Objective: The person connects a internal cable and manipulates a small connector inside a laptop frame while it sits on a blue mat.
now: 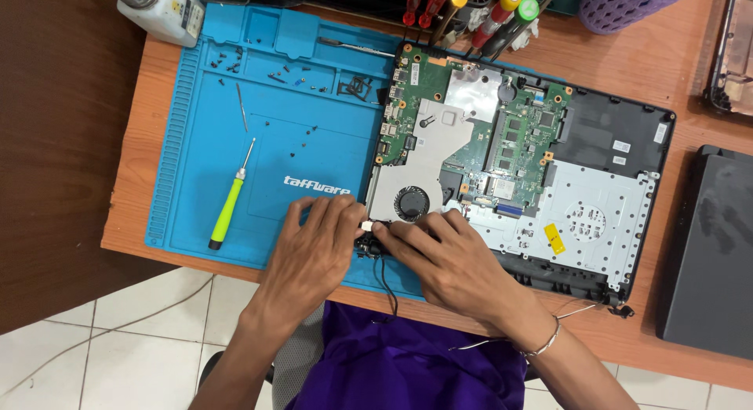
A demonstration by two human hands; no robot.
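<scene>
Black connector part (369,241) with its trailing black cable (384,281) sits at the near-left corner of the opened laptop (596,222), pinched between both hands. Left hand (310,249) closes thumb and fingers on it from the left; right hand (447,257) presses its fingertips on it from the right. Just beyond the grip lies the fan (411,203). A hard tug could tear the thin cable, and a slip could drag fingers onto the green board (518,143) beyond.

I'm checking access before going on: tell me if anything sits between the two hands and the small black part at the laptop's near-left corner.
Nothing visible does. The left hand and right hand both already touch the small black part at the open laptop; its black cable hangs off the desk edge.
</scene>
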